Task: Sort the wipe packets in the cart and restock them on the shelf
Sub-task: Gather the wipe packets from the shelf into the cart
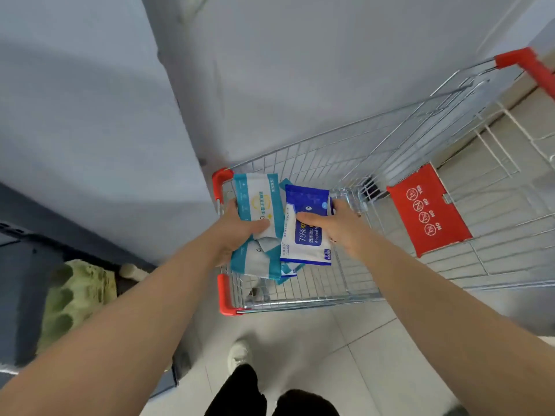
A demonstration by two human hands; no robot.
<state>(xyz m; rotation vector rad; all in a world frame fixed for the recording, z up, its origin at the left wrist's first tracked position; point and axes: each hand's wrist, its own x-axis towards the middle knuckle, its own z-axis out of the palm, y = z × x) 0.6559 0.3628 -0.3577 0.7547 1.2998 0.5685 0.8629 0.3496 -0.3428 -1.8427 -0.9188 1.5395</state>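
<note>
Gripping teal packets (259, 205) and blue packet (306, 232) (over cart (345, 298)), both hands.

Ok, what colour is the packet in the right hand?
Dark blue and white; the alcohol wipe packet in the right hand shows best in the head view.

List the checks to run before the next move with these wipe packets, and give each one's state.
1. Left hand grips the teal wipe packets: ok.
2. Right hand grips the blue alcohol wipe packet: ok.
3. Teal stack free of blue packets: cannot tell; a blue edge shows beneath it.
4. Packets held above the shopping cart, so a drop would likely land inside: ok.
5. Shelf slot ready: cannot tell; none is visible.
6. Cart emptied: cannot tell; hands and packets hide part of its floor.
</note>
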